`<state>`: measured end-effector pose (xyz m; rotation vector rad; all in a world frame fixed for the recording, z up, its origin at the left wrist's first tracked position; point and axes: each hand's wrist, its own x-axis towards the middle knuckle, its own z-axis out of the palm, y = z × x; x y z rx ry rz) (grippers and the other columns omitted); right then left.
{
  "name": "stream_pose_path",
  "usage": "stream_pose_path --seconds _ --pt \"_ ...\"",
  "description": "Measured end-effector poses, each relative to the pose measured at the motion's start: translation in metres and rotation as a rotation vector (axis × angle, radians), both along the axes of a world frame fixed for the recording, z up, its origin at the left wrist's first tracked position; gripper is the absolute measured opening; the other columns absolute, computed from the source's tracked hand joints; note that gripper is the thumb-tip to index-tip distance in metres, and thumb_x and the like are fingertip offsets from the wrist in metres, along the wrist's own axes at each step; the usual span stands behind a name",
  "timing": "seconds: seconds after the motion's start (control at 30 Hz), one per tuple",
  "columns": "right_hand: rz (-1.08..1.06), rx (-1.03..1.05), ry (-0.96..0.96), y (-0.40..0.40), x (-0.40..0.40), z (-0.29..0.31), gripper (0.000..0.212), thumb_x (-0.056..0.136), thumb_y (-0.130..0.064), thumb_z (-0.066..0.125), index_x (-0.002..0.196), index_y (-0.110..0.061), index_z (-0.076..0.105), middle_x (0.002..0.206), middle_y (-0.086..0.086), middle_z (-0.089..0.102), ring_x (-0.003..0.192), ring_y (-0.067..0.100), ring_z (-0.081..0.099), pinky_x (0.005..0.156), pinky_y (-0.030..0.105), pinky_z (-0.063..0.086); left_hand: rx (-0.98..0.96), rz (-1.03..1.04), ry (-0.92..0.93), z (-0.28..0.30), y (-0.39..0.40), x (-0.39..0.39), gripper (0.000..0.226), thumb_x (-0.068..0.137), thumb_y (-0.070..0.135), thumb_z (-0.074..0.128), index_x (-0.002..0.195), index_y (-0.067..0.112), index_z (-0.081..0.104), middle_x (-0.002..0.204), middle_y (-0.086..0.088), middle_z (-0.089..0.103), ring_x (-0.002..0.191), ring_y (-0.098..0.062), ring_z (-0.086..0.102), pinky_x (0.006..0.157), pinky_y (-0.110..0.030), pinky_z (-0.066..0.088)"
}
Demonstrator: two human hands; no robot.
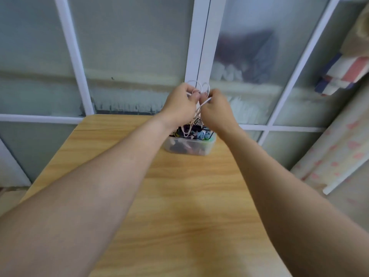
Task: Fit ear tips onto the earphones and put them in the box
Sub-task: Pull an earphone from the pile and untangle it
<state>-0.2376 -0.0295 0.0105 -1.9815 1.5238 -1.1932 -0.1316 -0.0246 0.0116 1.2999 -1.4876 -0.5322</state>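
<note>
White cord [202,104] is getting pinched between both hands above the clear plastic box [189,145], which is sitting at the table's [179,196] 12 o'clock edge. The left hand [180,102] and right hand [216,107] are each curling fingers round the cord, loops poking out on top. Looks like they're mid-fitting, with this pair not boxed yet. The box is already holding a tangle of other cords. Honestly can't spot the ear tips or earbuds; fingers are hiding them.
</note>
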Motion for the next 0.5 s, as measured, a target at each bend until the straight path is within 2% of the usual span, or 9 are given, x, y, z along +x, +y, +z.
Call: stream_pose_path --seconds 0.13,0.23,0.33,0.4,0.5 --pt "0.011 -0.013 0.313 -0.049 -0.005 0.007 0.017 0.1 -0.013 0.043 0.115 -0.005 0.049 0.099 0.007 0.055 0.087 0.026 0.049 0.066 0.028 0.029 0.012 0.099 -0.008 -0.005 -0.045 -0.001 0.013 0.099 0.013 0.045 0.102 0.015 0.058 0.104 -0.001 0.06 0.097 -0.017 0.055 0.076 -0.019 0.035" --pt "0.017 -0.004 0.475 -0.076 -0.006 -0.013 0.019 0.1 -0.013 0.046 0.115 -0.003 0.05 0.111 0.016 0.061 0.097 0.031 0.054 0.069 0.029 0.031 0.033 0.216 -0.055 -0.034 -0.059 -0.001 0.012 0.097 0.013 0.047 0.104 0.012 0.056 0.114 -0.009 0.059 0.102 -0.021 0.055 0.077 -0.02 0.033" --pt "0.042 0.082 0.642 -0.088 -0.008 -0.037 0.023 0.094 -0.005 0.049 0.117 -0.006 0.052 0.116 0.018 0.061 0.104 0.033 0.056 0.076 0.035 0.043 -0.003 0.286 -0.159 -0.068 -0.058 0.005 0.025 0.092 0.016 0.054 0.113 0.003 0.05 0.117 -0.016 0.052 0.101 -0.026 0.05 0.078 -0.02 0.03" --pt "0.067 0.126 0.707 -0.09 -0.01 -0.044 0.028 0.09 -0.003 0.047 0.116 -0.007 0.057 0.118 0.017 0.062 0.108 0.034 0.057 0.082 0.034 0.044 -0.063 0.259 -0.246 -0.081 -0.057 0.009 0.028 0.092 0.015 0.055 0.115 0.0 0.048 0.118 -0.018 0.048 0.102 -0.03 0.05 0.083 -0.025 0.033" --pt "0.11 0.23 0.682 -0.091 -0.011 -0.04 0.023 0.094 -0.009 0.043 0.103 -0.004 0.063 0.11 0.017 0.065 0.103 0.034 0.059 0.075 0.03 0.041 -0.128 0.229 -0.348 -0.09 -0.059 0.011 0.033 0.095 0.019 0.05 0.123 0.001 0.05 0.122 -0.019 0.049 0.114 -0.035 0.048 0.098 -0.035 0.032"
